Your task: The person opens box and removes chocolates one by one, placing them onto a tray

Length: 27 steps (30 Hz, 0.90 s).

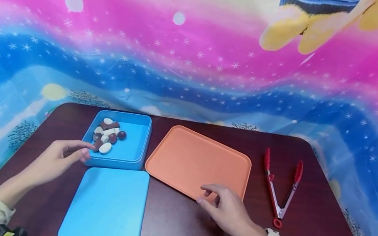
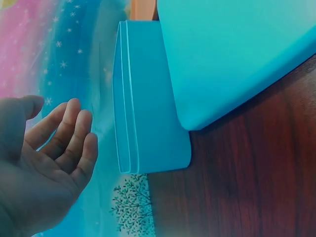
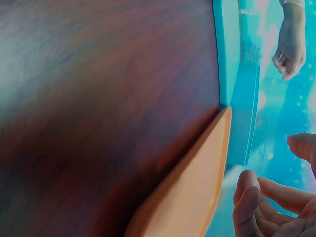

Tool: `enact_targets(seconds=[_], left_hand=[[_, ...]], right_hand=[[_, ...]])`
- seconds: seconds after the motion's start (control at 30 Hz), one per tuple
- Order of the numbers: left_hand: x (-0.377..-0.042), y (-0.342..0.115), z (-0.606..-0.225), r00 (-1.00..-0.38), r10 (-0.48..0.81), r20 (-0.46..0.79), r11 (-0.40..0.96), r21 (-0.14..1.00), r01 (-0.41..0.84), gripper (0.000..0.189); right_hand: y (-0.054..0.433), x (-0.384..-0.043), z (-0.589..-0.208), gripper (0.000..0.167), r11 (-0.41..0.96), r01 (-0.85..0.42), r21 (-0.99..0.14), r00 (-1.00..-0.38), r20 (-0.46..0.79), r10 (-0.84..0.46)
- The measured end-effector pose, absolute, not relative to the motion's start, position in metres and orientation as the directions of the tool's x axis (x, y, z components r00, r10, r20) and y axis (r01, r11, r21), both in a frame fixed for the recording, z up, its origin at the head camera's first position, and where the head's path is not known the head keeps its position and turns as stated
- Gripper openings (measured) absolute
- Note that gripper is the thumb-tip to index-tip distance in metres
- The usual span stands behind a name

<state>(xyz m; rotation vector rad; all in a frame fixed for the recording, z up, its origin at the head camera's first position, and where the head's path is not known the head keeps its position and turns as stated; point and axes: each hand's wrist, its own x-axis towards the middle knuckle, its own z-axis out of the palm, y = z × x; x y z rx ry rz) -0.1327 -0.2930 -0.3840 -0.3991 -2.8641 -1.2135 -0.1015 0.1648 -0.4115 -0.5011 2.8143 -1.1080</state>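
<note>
A blue square box (image 1: pixel 136 142) holds several brown and white candies (image 1: pixel 107 133), gathered toward its left side. My left hand (image 1: pixel 59 157) hovers at the box's near left corner, fingers loosely bent and nothing in them; the left wrist view shows its bare palm (image 2: pixel 49 163) beside the box wall (image 2: pixel 158 98). My right hand (image 1: pixel 227 210) hangs over the near edge of an orange tray (image 1: pixel 200 160), its fingers relaxed with a gap to the thumb. In the right wrist view those fingers (image 3: pixel 247 202) appear close to the tray (image 3: pixel 182 197).
The blue lid (image 1: pixel 106 207) lies flat on the dark wooden table (image 1: pixel 169 228), in front of the box. Red-tipped tongs (image 1: pixel 280 212) lie spread on the right, beyond the tray. A patterned cloth (image 1: pixel 199 60) hangs behind the table and along both sides.
</note>
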Motion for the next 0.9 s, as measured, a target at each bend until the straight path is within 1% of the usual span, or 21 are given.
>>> enact_targets(seconds=[0.23,0.47,0.67,0.9], left_hand=[[-0.154,-0.3,-0.384,-0.977,0.116,0.177,0.675,0.708,0.208,0.039],[-0.178,-0.306,-0.391,-0.975,-0.016,0.22,0.695,0.704,0.147,0.041],[-0.191,-0.305,-0.397,-0.984,-0.099,0.15,0.71,0.703,0.036,0.046],[-0.208,-0.299,-0.406,-0.982,-0.183,0.053,0.681,0.727,-0.088,0.053]], right_hand=[[0.192,-0.109,-0.409,0.036,0.734,-0.199,-0.65,-0.972,0.034,-0.233],[0.216,-0.116,-0.411,0.037,0.785,-0.178,-0.594,-0.984,0.084,-0.159],[0.236,-0.124,-0.415,0.037,0.841,-0.172,-0.512,-0.984,0.125,-0.125],[0.258,-0.131,-0.417,0.043,0.859,-0.105,-0.501,-0.994,0.085,-0.072]])
